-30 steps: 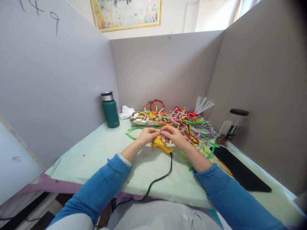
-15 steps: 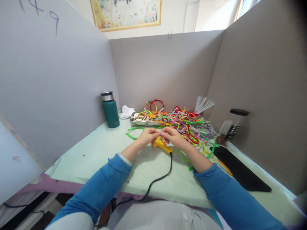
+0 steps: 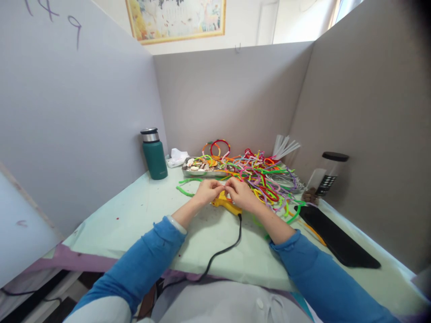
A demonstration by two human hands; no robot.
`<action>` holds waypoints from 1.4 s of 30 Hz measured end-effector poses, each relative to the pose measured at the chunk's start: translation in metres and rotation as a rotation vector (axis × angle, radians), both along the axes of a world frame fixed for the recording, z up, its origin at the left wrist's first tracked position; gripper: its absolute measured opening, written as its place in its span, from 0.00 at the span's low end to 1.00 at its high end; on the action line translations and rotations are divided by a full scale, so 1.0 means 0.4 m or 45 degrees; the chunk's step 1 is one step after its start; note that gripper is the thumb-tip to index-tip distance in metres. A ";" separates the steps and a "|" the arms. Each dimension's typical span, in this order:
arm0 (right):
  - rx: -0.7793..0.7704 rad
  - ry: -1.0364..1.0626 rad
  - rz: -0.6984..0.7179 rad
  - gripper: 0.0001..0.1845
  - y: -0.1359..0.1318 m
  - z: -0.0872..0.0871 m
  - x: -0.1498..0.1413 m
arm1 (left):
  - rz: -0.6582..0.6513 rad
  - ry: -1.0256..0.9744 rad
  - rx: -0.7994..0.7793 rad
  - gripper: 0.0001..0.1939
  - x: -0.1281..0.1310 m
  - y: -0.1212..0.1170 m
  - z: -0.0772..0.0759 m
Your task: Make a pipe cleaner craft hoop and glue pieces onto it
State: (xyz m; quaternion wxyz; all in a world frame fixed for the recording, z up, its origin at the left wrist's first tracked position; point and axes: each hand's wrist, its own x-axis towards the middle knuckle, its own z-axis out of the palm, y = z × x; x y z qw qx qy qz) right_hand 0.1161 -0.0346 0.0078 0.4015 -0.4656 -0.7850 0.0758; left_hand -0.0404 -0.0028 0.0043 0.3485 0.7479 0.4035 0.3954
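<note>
My left hand (image 3: 207,192) and my right hand (image 3: 241,193) meet fingertip to fingertip above the table's middle. Both are closed in a pinch; whatever lies between the fingers is too small to make out. Just below them lies a yellow hot glue gun (image 3: 227,205), partly hidden by my fingers, its black cord (image 3: 222,252) running toward the front edge. Left of my hands a bent green pipe cleaner (image 3: 184,191) rests on the cloth. Beyond them a metal tray (image 3: 215,174) holds shells, and a tangled heap of coloured pipe cleaners (image 3: 266,172) spreads to the right.
A green bottle (image 3: 155,157) and white tissue (image 3: 177,157) stand back left. Two wrapped rings, one a red ring (image 3: 220,141), lean behind the tray. White glue sticks (image 3: 284,147), a clear jar (image 3: 332,172) and a black flat pad (image 3: 336,237) are at right. Grey partitions (image 3: 232,94) enclose the table.
My right hand and forearm have shifted slightly left, with the wrist turned a little. The fingertips stay together, and the left hand is almost unmoved.
</note>
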 end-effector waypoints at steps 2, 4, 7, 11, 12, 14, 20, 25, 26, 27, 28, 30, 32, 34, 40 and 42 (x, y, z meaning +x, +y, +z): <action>0.049 -0.030 -0.037 0.05 0.004 -0.004 -0.004 | 0.042 0.029 0.036 0.13 0.001 0.001 -0.001; 0.097 -0.053 -0.061 0.05 0.007 -0.010 -0.007 | 0.075 0.052 0.067 0.13 0.003 -0.001 -0.001; 0.151 -0.095 -0.114 0.05 0.010 -0.018 -0.010 | 0.120 0.089 0.115 0.13 0.006 -0.006 0.001; 0.184 -0.107 -0.183 0.06 0.010 -0.026 -0.015 | 0.183 0.148 0.190 0.14 0.007 -0.009 0.004; 0.183 -0.087 -0.189 0.07 0.010 -0.027 -0.015 | 0.196 0.154 0.215 0.13 0.007 -0.010 0.005; 0.167 -0.026 -0.187 0.07 0.011 -0.028 -0.015 | 0.214 0.157 0.271 0.13 0.006 -0.012 0.007; 0.039 0.204 -0.060 0.10 0.015 -0.023 -0.013 | 0.235 0.179 0.400 0.12 0.004 -0.022 0.013; -0.237 0.486 0.044 0.09 0.017 -0.019 -0.021 | 0.224 0.145 0.384 0.13 0.005 -0.019 0.010; -0.263 0.527 0.059 0.09 0.017 -0.020 -0.022 | 0.218 0.136 0.379 0.13 0.005 -0.017 0.008; -0.266 0.550 0.067 0.09 0.017 -0.021 -0.023 | 0.212 0.126 0.376 0.13 0.005 -0.015 0.006; -0.251 0.554 0.067 0.09 0.017 -0.023 -0.023 | 0.205 0.115 0.374 0.13 0.005 -0.014 0.005; -0.198 0.529 0.053 0.10 0.018 -0.027 -0.022 | 0.194 0.099 0.371 0.13 0.005 -0.011 0.003; -0.155 0.497 0.037 0.10 0.021 -0.032 -0.020 | 0.191 0.092 0.364 0.13 0.006 -0.010 0.001; -0.125 0.479 0.014 0.09 0.025 -0.038 -0.020 | 0.195 0.090 0.356 0.13 0.006 -0.011 0.001; -0.036 0.427 -0.058 0.09 0.026 -0.038 -0.024 | 0.204 0.068 0.335 0.13 0.006 -0.012 0.003; -0.081 0.462 0.003 0.10 0.019 -0.028 -0.022 | 0.200 0.016 0.303 0.13 0.005 -0.009 0.006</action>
